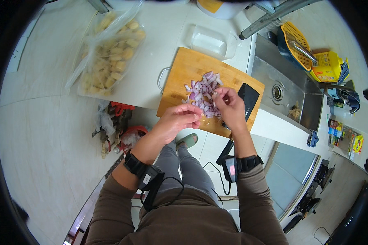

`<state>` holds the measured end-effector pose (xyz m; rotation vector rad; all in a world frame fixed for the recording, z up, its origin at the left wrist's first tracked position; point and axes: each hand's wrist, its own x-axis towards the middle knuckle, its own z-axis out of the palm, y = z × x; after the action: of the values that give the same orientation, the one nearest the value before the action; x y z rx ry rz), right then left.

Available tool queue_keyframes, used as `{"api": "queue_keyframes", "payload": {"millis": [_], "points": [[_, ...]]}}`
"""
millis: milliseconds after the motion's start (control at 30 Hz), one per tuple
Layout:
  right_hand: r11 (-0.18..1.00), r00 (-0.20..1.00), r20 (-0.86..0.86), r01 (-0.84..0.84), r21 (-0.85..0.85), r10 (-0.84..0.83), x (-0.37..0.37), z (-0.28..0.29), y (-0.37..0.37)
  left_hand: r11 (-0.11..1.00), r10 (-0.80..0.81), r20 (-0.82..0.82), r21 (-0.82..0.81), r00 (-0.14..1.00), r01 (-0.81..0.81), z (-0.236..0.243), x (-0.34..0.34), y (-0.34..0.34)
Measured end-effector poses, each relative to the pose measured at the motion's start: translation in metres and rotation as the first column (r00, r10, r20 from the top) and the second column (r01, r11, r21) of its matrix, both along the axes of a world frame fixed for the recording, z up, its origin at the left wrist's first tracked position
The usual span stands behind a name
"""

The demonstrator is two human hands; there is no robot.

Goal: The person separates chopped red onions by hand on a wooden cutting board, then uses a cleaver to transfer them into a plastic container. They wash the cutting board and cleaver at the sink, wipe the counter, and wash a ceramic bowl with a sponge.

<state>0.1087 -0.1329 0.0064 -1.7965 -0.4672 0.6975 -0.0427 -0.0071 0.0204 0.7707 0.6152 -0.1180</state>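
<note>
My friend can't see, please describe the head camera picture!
The person's left hand and right hand are over a wooden cutting board with chopped purple onion and a black knife. A clear bag of pale chunks lies left, a sink right.

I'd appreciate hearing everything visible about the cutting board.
The cutting board is flat, rectangular, light brown and wood-like, with a metal loop handle on its left edge. It lies on the white counter, turned clockwise. Chopped purple onion lies across its middle, a black-bladed knife on its right side. The left hand and right hand are over its near side; contact is unclear.
</note>
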Motion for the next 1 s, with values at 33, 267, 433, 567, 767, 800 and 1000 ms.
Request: {"api": "queue_keyframes", "payload": {"millis": [33,267,433,567,767,800,1000], "points": [[0.997,0.993,-0.121,-0.002,0.082,0.012,-0.005,0.003,-0.004,1.000,0.016,0.009,-0.004,1.000,-0.016,0.001,0.004,-0.002],[0.976,0.966,0.172,-0.206,0.071,0.192,-0.041,0.021,-0.024,0.973,0.133,0.061,-0.198,0.989,-0.118,-0.001,0.014,-0.012],[0.976,0.947,0.237,-0.219,-0.019,0.217,-0.070,0.020,-0.025,0.985,0.080,0.005,-0.152,0.997,-0.079,-0.007,-0.015,-0.022],[0.997,0.981,0.177,-0.077,-0.015,0.079,-0.091,0.014,-0.017,0.954,0.152,-0.006,-0.261,0.988,-0.149,-0.012,-0.036,-0.027],[0.990,0.951,0.274,-0.136,-0.042,0.142,-0.101,0.010,-0.016,0.968,0.196,-0.048,-0.150,0.979,-0.201,-0.009,-0.054,-0.037],[0.986,0.955,0.246,-0.160,-0.037,0.165,-0.101,0.010,-0.017,0.968,0.212,-0.038,-0.132,0.977,-0.215,-0.010,-0.057,-0.038],[0.993,0.905,0.415,-0.057,-0.101,0.094,-0.066,0.005,-0.039,0.954,0.262,-0.065,-0.130,0.963,-0.269,-0.044,-0.117,-0.029]]}}
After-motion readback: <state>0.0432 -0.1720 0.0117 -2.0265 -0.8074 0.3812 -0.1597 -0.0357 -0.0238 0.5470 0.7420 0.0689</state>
